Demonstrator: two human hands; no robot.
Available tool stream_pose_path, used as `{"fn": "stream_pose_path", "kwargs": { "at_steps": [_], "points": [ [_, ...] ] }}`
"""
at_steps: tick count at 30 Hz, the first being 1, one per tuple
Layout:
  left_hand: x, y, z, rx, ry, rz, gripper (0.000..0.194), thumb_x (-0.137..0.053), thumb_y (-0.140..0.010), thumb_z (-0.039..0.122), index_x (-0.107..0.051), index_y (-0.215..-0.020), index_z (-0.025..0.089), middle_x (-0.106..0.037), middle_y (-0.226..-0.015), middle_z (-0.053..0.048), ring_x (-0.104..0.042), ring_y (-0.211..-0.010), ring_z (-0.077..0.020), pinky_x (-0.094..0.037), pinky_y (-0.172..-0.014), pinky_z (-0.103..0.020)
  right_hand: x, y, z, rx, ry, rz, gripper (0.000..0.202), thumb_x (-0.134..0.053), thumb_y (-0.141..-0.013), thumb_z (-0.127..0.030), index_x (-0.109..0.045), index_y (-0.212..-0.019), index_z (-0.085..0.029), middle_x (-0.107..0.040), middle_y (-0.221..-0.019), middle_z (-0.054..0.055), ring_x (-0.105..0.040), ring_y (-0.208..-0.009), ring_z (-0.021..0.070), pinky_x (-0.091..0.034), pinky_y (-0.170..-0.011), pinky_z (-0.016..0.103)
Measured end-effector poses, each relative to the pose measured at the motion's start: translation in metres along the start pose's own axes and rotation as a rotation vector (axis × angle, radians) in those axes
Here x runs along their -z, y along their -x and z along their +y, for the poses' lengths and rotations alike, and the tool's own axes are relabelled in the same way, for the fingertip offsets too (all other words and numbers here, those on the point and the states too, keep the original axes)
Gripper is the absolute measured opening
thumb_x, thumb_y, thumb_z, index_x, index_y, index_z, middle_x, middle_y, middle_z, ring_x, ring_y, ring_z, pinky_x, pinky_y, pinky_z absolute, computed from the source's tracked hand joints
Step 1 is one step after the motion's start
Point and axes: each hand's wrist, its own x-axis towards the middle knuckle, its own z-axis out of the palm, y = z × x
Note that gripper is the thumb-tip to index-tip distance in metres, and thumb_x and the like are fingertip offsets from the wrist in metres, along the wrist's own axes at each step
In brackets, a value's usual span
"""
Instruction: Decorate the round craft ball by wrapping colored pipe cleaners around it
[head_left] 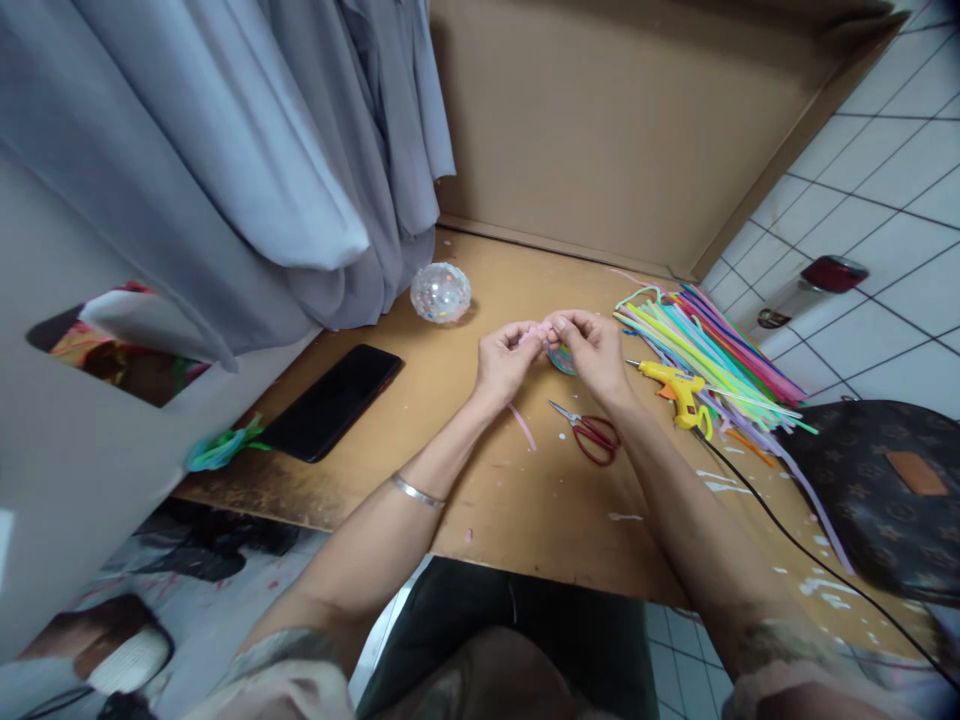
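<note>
My left hand and my right hand meet above the middle of the table. Both pinch a small pink fuzzy piece, which looks like pipe cleaner; the fingers partly cover it. Just beneath my right hand lies a round teal object, mostly hidden. A loose pink strip rests below my left hand. Scissors with red handles lie on the tabletop near my right wrist, their blades pointing up and left.
A clear speckled ball sits at the back left, with a black phone nearer. At right are a yellow glue gun with its cord, a pile of coloured pipe cleaners and a brown bag. A cardboard panel stands behind.
</note>
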Motion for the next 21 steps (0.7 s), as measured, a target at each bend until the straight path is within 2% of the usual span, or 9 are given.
{"fn": "stream_pose_path", "kwargs": {
  "at_steps": [4,10,15,18,21],
  "points": [
    [0.000,-0.001,0.000,-0.002,0.025,0.041,0.041,-0.080,-0.068,0.052,-0.066,-0.068,0.014,-0.056,-0.057,0.003,-0.047,-0.051,-0.0057,-0.040,-0.052,-0.020,0.003,0.000,-0.002,-0.010,0.005,0.059,0.021,-0.059,-0.084,-0.033,-0.068,-0.074,-0.017,-0.063,-0.065,0.000,-0.056,-0.061,0.0114,-0.046,-0.062,0.025],
    [0.002,-0.001,-0.003,0.026,0.031,-0.007,0.044,-0.082,-0.065,0.055,-0.070,-0.075,0.014,-0.061,-0.061,0.001,-0.051,-0.053,-0.0065,-0.043,-0.052,-0.020,-0.001,0.000,-0.002,-0.012,0.079,0.099,0.012,-0.062,-0.077,-0.027,-0.067,-0.071,-0.017,-0.067,-0.067,0.000,-0.058,-0.062,0.0121,-0.045,-0.062,0.026],
    [0.012,-0.007,-0.004,0.050,0.063,-0.011,0.049,-0.072,-0.073,0.064,-0.072,-0.082,0.016,-0.068,-0.072,-0.003,-0.059,-0.059,-0.0096,-0.045,-0.053,-0.021,0.002,-0.003,-0.003,-0.058,0.098,0.138,0.012,-0.060,-0.077,-0.025,-0.064,-0.069,-0.017,-0.062,-0.059,-0.001,-0.051,-0.054,0.0100,-0.040,-0.055,0.025],
    [0.016,-0.011,-0.002,-0.005,0.010,0.014,0.048,-0.072,-0.073,0.064,-0.073,-0.076,0.016,-0.061,-0.060,0.000,-0.051,-0.053,-0.0076,-0.039,-0.050,-0.020,0.003,-0.003,-0.005,-0.067,0.093,0.137,0.013,-0.059,-0.077,-0.025,-0.064,-0.068,-0.017,-0.061,-0.058,-0.002,-0.050,-0.053,0.0098,-0.039,-0.053,0.024],
    [0.015,-0.011,0.001,-0.047,-0.067,-0.020,0.043,-0.080,-0.067,0.058,-0.073,-0.071,0.015,-0.054,-0.053,0.003,-0.045,-0.051,-0.0065,-0.036,-0.050,-0.021,0.002,-0.002,-0.007,-0.052,0.076,0.141,0.012,-0.060,-0.075,-0.025,-0.063,-0.067,-0.018,-0.063,-0.060,-0.001,-0.053,-0.055,0.0105,-0.041,-0.055,0.024]
  ]
}}
